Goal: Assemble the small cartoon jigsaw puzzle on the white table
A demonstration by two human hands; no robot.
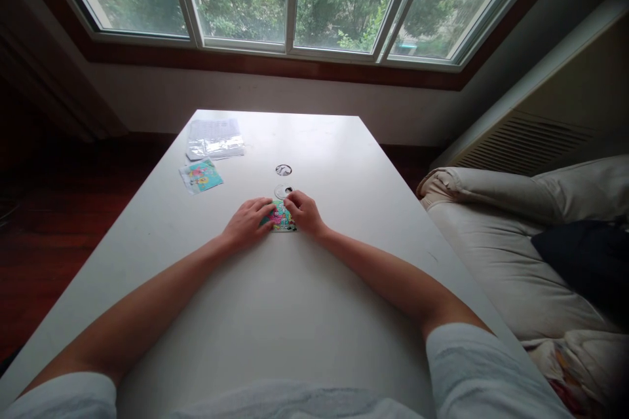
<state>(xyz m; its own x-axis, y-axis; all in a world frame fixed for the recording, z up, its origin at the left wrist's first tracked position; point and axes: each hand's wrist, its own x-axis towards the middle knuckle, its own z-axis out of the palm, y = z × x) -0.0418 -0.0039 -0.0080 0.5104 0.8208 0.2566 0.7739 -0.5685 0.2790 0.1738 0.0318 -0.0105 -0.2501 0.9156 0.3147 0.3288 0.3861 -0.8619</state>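
A small colourful jigsaw puzzle (284, 216), pink, green and teal with lines between its pieces, lies flat on the white table. My left hand (249, 221) rests at the puzzle's left side, its fingers stretched out and partly covering that edge. Over the upper right corner, my right hand (303, 211) has thumb and fingers pinched together; whatever may be between them is too small to make out. Just beyond the puzzle is a pale round disc (280, 192) with a dark patch by my right fingertips. Farther off lies a round, dark-rimmed grey and white piece (284, 170).
Toward the table's far left are a stack of clear plastic sleeves or papers (215, 137) and a teal printed picture sheet (201, 175). A cream sofa (491, 242) with a dark cushion (584, 262) stands right of the white table (275, 314). Windows line the far wall.
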